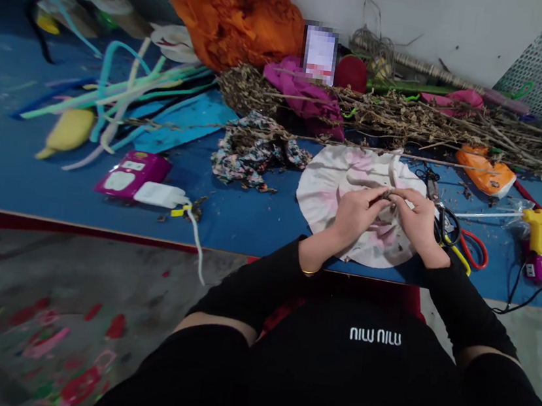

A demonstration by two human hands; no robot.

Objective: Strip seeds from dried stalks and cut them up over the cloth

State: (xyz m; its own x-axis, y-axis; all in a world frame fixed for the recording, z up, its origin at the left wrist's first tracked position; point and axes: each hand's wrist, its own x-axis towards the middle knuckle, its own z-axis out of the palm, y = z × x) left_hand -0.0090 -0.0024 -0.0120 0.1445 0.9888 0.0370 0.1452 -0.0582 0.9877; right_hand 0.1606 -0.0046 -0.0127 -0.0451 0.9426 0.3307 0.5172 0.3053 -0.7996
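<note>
Brown piece [388,195] in hands [356,212], fingertips together, white cloth [319,189] beneath, scissors [482,245] beside, dried stems [385,115] beyond.

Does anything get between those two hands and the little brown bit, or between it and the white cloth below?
Nothing visible does. The left hand and right hand pinch the brown bit directly, over the white cloth; whether it touches the cloth is hidden.

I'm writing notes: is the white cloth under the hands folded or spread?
Spread, though wrinkled: the white cloth shows a rough round outline on the blue table.
</note>
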